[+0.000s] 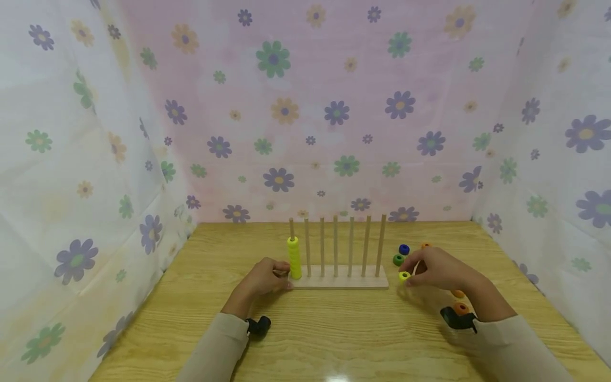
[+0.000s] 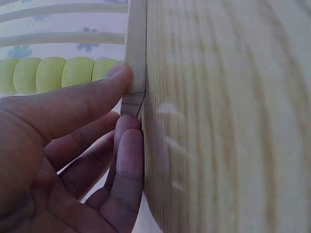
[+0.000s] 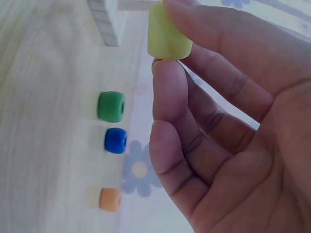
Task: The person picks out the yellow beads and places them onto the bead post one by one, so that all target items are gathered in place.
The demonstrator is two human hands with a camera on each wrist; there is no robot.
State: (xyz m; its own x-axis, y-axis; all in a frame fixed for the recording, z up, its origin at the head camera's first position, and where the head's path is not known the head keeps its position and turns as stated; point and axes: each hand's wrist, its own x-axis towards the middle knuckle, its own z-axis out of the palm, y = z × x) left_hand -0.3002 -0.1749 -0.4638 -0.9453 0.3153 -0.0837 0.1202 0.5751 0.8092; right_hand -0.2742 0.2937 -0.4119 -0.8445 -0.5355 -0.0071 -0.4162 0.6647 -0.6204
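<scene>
A wooden peg rack [image 1: 339, 277] stands on the table with a row of upright pegs. Several yellow beads [image 1: 294, 258] are stacked on its leftmost peg, whose top shows above them; the other pegs are bare. My left hand [image 1: 268, 276] grips the left end of the base, its thumb [image 2: 97, 92] on top beside the lowest bead and fingers against the end. Right of the rack, my right hand [image 1: 436, 269] pinches a single yellow bead [image 3: 167, 36] between thumb and fingers, its hole facing up in the head view.
Beyond the right hand lie a green bead [image 1: 398, 260], a blue bead [image 1: 404, 249] and an orange bead [image 1: 426, 246]. More orange beads [image 1: 461, 308] sit under and near the right wrist. Flowered cloth walls [image 1: 334, 132] enclose the wooden table [image 1: 334, 334] at the back and sides.
</scene>
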